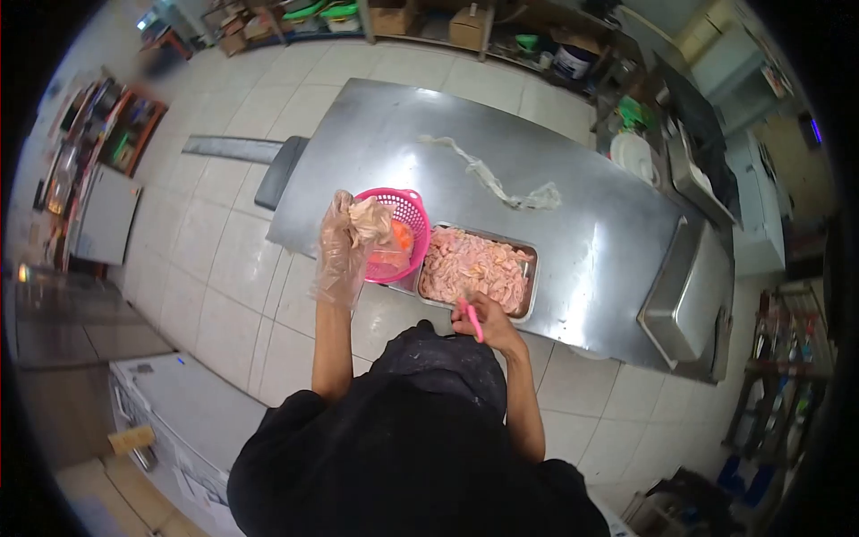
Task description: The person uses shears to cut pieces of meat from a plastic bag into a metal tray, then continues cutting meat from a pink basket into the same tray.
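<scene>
My left hand (338,237), inside a clear plastic glove, is closed on a pale piece of meat (369,221) over the left side of a pink perforated basket (412,208). Orange-pink pieces (400,240) lie in the basket. My right hand (490,319) is wrapped round the pink handles of scissors (473,322) at the near edge of a metal tray (535,285). Pale pink raw meat pieces (470,268) fill most of that tray, which touches or nearly touches the basket's right side.
A steel table (376,116) carries the basket and tray. Crumpled translucent plastic (488,176) lies beyond them. An upturned-looking steel container (684,291) stands at the right end, with a white lidded item (633,157) behind. Shelves (483,36) line the far wall.
</scene>
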The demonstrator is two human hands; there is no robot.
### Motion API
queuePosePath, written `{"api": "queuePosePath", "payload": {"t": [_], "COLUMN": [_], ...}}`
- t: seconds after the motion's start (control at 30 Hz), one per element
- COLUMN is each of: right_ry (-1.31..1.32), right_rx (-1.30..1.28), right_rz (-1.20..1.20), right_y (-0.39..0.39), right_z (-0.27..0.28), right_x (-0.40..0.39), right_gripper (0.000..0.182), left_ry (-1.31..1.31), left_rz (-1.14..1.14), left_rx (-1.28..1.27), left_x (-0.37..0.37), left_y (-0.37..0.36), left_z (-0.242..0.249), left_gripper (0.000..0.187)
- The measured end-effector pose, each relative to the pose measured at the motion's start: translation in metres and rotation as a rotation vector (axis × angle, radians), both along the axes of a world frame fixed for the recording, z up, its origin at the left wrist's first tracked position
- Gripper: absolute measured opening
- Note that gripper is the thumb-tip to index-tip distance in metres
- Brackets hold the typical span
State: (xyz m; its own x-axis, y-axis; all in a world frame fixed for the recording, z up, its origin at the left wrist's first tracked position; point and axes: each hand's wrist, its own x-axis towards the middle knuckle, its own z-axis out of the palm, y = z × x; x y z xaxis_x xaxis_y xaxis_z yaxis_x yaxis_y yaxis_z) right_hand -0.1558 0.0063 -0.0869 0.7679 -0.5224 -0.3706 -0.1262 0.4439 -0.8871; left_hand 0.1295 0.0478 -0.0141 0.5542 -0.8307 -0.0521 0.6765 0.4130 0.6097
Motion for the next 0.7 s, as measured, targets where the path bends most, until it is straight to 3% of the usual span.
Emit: {"api": "queuePosePath", "payload": {"t": [0.1, 0.2, 0.23, 0.33, 0.37, 0.47, 0.7], "right_ry": [-0.077, -0.087, -0.135, -0.143, -0.166, -0.217, -0.087], "right_rx": [-0.217, -0.205, -0.154, -0.312, -0.289, -0.246, -0.270], "right_rz": [0.131, 0.066, 0.049, 0.157, 0.127, -0.024, -0.393], "right_y": [-0.009, -0.022, -0.026, -0.035, -0.033, -0.028, -0.035], "right_z": [0.015, 0.026, 0.028, 0.041, 0.049, 0.061, 0.105], "right_x": [0.016, 0.014, 0.011, 0.002, -0.001, -0.006, 0.008], "right_gripper": [0.051, 0.061, 0.066, 0.067, 0.068, 0.063, 0.026], "left_ry": [0.102, -0.088, -0.214, -0.568, -0.572, -0.664, -0.497], "left_rz": [-0.111, -0.153, -0.232, -0.301, -0.284, -0.283, -0.365], "left_rx": [0.013, 0.130, 0.082, -0.044, -0.139, -0.145, -0.026], "left_x": [-0.037, -0.061, -0.062, -0.066, -0.071, -0.077, -0.089], "left_y": [-0.015, -0.027, -0.033, -0.053, -0.059, -0.071, -0.061], "left_z": [0.052, 0.073, 0.071, 0.055, 0.051, 0.053, 0.057], "left_gripper": [0.016, 0.018, 0.022, 0.024, 0.026, 0.025, 0.021]}}
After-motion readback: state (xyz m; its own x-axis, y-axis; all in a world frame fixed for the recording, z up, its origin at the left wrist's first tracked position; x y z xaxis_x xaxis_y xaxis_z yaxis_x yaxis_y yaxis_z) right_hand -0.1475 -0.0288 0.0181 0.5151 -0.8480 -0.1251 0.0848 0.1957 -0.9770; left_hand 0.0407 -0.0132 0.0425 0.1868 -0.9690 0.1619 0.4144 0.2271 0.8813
